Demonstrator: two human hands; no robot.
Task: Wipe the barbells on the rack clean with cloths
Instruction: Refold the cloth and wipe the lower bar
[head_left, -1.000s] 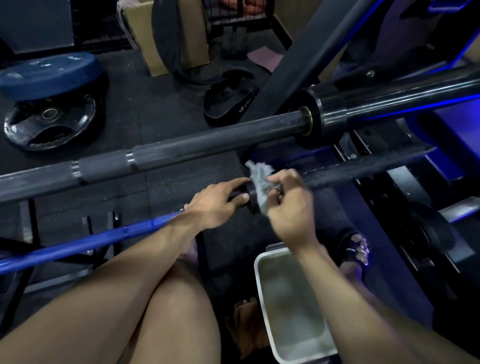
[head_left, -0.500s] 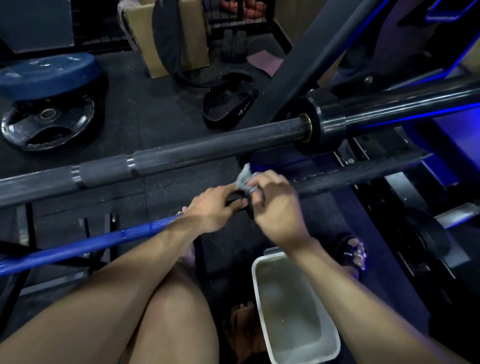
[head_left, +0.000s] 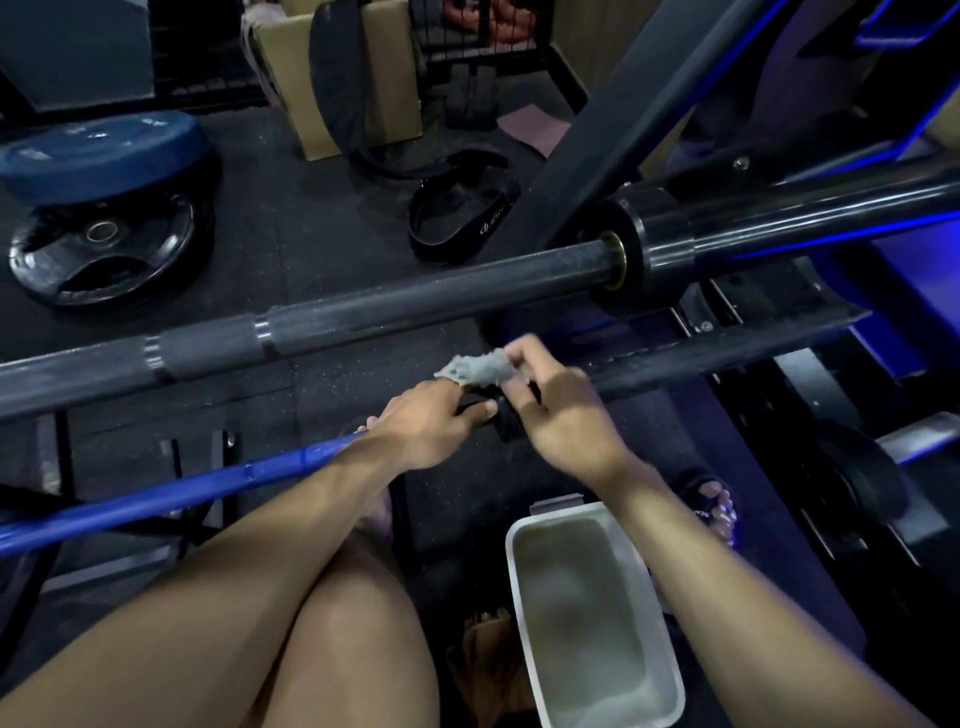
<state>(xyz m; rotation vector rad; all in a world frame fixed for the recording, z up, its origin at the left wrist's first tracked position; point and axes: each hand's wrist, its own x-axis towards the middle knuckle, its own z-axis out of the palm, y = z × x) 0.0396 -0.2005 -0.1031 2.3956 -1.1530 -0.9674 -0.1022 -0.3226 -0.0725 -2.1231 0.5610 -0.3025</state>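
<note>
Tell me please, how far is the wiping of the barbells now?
Done: cannot be judged; the blue barbell shows no clear sign of wiping. In hand: the right hand pinches the crumpled grey cloth at that bar's black collar, which the left hand grips. Left: the long black barbell above looks dusty with white specks, so probably unwiped.

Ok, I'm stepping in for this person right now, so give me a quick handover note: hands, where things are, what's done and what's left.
Left hand: grips the blue barbell at its black collar, steadying it.
Right hand: pinches the grey cloth over that collar.
The white tub of cloudy water stands on the floor below the right arm.
The black barbell lies on the rack above the hands.
Done: cannot tell how much has been wiped.
Left: finish the collar, then the rest of the blue barbell and the black one.
</note>
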